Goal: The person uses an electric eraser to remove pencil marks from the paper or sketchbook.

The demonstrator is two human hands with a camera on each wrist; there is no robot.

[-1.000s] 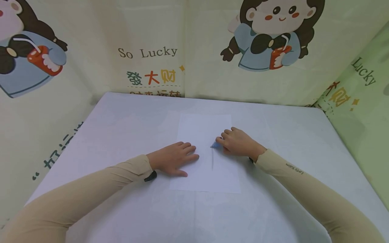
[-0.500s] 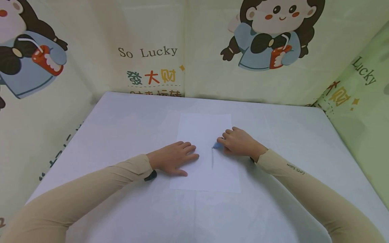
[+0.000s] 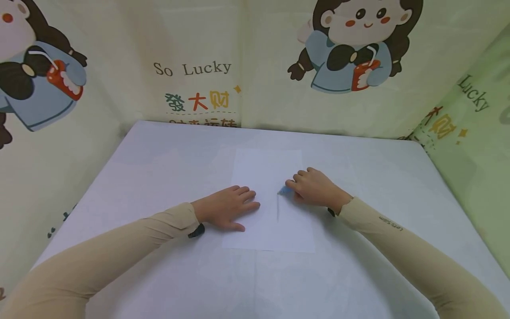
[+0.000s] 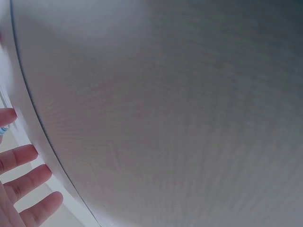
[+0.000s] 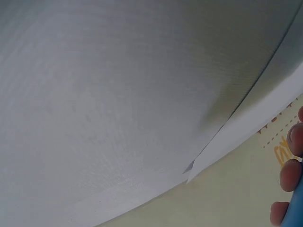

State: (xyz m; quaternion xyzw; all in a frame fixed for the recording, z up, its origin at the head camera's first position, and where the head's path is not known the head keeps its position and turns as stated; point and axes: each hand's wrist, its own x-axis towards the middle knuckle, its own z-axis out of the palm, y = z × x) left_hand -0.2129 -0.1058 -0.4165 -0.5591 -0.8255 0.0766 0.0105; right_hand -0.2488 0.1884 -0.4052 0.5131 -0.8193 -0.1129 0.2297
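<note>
A white sheet of paper lies on the table, with one faint, straight grey-blue line running down it. My left hand rests on the sheet's left part, fingers spread. At the right side of the sheet, my right hand grips a blue object with a narrow pointed tip; its tip is at the line's upper end. The hand covers most of this object, and I cannot tell its kind. Some of its blue body shows beside the curled fingers in the right wrist view.
A pale cloth covers the table. Printed curtains with cartoon figures and lettering close it in at the back and sides. Dark wrist devices sit under both cuffs.
The right hand has shifted very slightly to the right with the blue object. The left hand stays on the paper, and the line looks about the same.
</note>
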